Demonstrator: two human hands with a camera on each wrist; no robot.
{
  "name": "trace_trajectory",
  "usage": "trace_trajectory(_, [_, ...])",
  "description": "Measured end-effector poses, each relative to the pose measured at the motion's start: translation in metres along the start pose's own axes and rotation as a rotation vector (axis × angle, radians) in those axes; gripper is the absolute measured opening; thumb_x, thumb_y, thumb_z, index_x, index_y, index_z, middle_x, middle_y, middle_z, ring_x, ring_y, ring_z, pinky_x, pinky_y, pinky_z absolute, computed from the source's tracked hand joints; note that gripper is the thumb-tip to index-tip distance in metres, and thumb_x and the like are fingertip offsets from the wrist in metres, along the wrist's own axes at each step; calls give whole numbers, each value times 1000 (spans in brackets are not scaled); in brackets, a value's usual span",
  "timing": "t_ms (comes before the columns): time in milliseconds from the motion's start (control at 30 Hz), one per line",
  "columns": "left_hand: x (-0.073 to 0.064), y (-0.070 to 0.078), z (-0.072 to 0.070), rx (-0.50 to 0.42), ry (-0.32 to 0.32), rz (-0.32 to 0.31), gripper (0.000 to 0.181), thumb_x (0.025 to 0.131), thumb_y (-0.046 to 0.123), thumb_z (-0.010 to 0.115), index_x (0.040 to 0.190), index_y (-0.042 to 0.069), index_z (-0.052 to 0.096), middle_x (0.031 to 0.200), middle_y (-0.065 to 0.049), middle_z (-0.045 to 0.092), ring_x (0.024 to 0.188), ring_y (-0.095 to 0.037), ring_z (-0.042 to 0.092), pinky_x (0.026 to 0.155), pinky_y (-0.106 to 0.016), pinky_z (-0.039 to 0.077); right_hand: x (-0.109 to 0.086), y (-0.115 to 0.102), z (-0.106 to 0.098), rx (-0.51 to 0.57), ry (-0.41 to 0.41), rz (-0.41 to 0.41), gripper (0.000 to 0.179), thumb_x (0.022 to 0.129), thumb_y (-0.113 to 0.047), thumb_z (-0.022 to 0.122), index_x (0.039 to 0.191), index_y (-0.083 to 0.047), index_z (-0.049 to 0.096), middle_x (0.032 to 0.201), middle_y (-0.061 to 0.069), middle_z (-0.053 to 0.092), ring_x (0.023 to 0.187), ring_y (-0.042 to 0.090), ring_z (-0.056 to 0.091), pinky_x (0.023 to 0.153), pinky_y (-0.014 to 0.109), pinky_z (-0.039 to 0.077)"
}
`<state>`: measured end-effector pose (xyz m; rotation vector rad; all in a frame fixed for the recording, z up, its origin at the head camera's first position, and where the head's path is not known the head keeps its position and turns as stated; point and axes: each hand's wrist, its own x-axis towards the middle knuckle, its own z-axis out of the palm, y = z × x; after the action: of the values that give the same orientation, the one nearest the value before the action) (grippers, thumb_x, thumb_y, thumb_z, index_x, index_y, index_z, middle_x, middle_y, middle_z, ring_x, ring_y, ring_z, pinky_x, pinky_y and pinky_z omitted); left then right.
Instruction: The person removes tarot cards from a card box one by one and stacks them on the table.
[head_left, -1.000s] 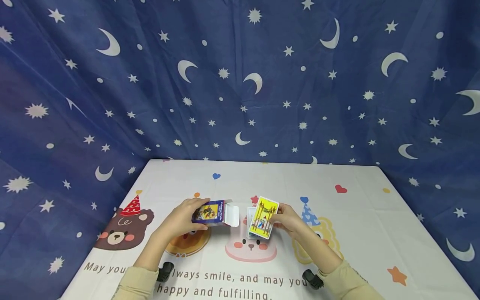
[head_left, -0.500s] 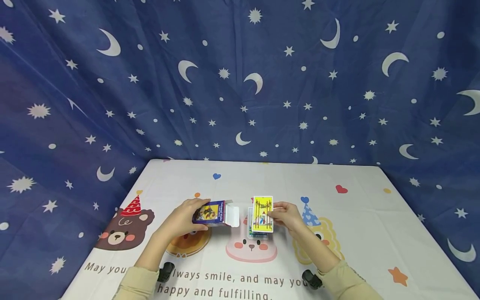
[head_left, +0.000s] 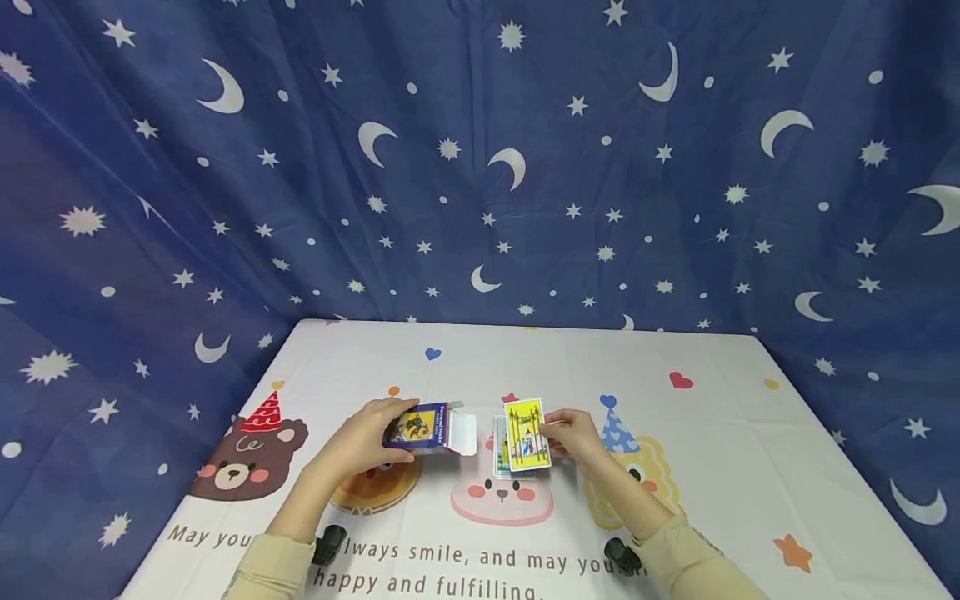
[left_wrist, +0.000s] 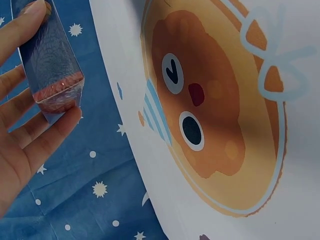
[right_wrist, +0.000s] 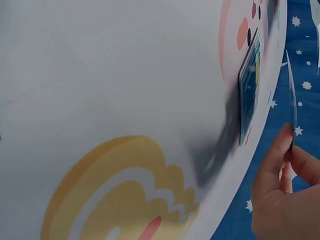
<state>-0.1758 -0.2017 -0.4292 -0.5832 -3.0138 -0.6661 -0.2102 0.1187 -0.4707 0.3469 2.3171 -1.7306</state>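
Note:
My left hand (head_left: 366, 437) grips a dark blue tarot box (head_left: 417, 427) with a yellow picture on its face. The box's white flap (head_left: 462, 433) stands open toward the right. In the left wrist view, thumb and fingers wrap the box (left_wrist: 55, 60), which has a clear film at its end. Between thumb and fingers, my right hand (head_left: 576, 435) pinches a yellow tarot card (head_left: 528, 437) by its right edge. Below that card, partly covered by it, a small stack of cards (head_left: 500, 454) lies on the table. The right wrist view shows the held card (right_wrist: 293, 95) edge-on, raised above the stack (right_wrist: 249, 92).
A white printed cloth (head_left: 600, 358) covers the table, with cartoon animals and lettering. Behind it hangs a blue curtain (head_left: 480, 208) with moons and stars. Black wrist devices (head_left: 328, 544) sit near both sleeves.
The yellow card in my right hand has turned from leaning right, through upright, to leaning slightly left. It stays over the stack. My left hand and the box hold nearly still.

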Motion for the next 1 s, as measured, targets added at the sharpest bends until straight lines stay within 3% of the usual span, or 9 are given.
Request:
trace_trajectory(233, [-1,1,-1,3,-7,0,76,69,29,84,134,10,51,132,-15,55,123,-36,49,101,-55,41,5,-1,1,-40,7,62,20,83,-6,64,99,5,61,67,1,59,57,9,54,59,23,53])
trace_trajectory(467, [-2,1,-1,2,-6,2,75,69,28,84,134,10,51,132,-15,56,123,-36,49,101,-55,41,7,-4,-1,-28,-64,95,19,84,-5,62,100,6,60,62,0,60,51,6,53,48,16,46])
trace_trajectory(633, [-2,2,-1,-2,-10,-8,76,69,28,84,134,11,51,132,-15,55,123,-36,49,102,-55,41,19,6,-2,0,-130,68,14,84,-6,59,91,5,62,62,2,61,47,6,52,45,15,44])
trace_trajectory(867, [-1,1,-1,8,-10,4,76,69,29,84,134,9,51,132,-15,56,123,-37,49,101,-56,41,18,2,3,-88,-92,90,16,84,-8,63,92,5,64,61,2,61,48,6,50,45,15,41])
trace_trajectory(1000, [0,2,-1,4,-10,8,76,69,28,84,134,9,51,131,-15,56,122,-36,49,101,-56,42,21,6,5,-87,-75,69,15,84,-9,64,90,4,64,60,-1,59,48,5,49,44,14,39])
